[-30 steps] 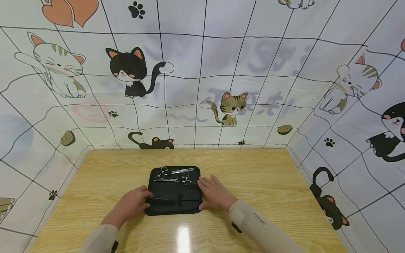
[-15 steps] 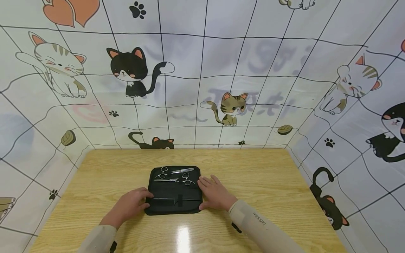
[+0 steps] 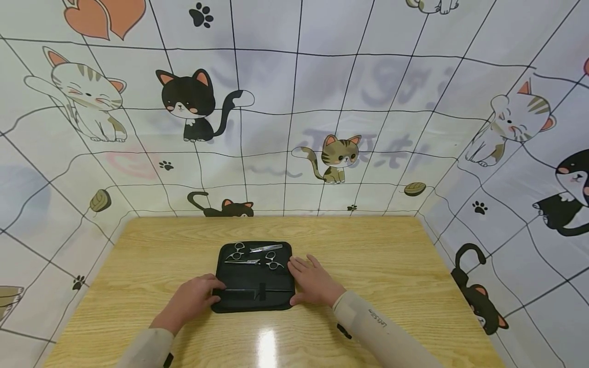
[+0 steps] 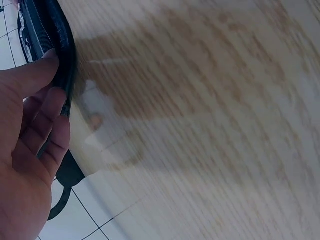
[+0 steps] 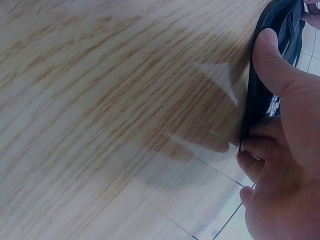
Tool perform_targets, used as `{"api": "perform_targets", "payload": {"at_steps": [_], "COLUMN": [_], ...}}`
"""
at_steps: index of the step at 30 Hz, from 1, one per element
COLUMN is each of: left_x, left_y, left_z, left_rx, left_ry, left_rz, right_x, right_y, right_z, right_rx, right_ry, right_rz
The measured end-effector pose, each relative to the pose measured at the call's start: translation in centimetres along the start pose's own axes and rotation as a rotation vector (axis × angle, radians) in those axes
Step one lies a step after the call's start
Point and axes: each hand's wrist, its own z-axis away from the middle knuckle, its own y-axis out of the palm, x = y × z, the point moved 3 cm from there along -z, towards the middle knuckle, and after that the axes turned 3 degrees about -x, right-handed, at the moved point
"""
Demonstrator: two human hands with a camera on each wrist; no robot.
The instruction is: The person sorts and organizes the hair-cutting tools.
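A black zip case (image 3: 241, 276) lies unfolded on the wooden table. Two pairs of silvery hairdressing scissors, an upper pair (image 3: 267, 248) and a lower pair (image 3: 243, 262), lie in its far half. Across the near half runs a dark comb (image 3: 240, 292) under a small strap. My left hand (image 3: 195, 296) holds the case's left edge, its fingertips over the rim near the comb. On the opposite side, my right hand (image 3: 315, 281) rests along the right edge with fingers stretched forward. In the right wrist view its thumb (image 5: 272, 55) presses on the rim.
The light wooden table (image 3: 368, 245) reaches a cloth backdrop (image 3: 267, 128) printed with cats and grid lines, which also rises on both sides. A bright light reflection shows on the tabletop near the front.
The case and right hand keep their places. The left hand shifts very slightly at the case's left edge.
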Motion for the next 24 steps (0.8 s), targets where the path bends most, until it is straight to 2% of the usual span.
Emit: {"api": "perform_targets", "payload": {"at_steps": [6,14,24], "left_x": [-0.50,-0.78,-0.15], "left_y": [0.15,0.20,0.50], "left_z": [0.02,-0.14,-0.15], "left_rx": [-0.026,-0.023,-0.044], "left_ry": [0.026,-0.001,0.009], "left_rz": [-0.041,-0.044,-0.032], "right_x": [-0.05,-0.19,-0.17], "right_y": [0.05,0.14,-0.13], "right_z": [0.00,-0.04,0.08], "right_rx": [0.003,0.008,0.015], "right_ry": [0.001,0.003,-0.006], "right_rz": [-0.009,0.004,-0.008]}}
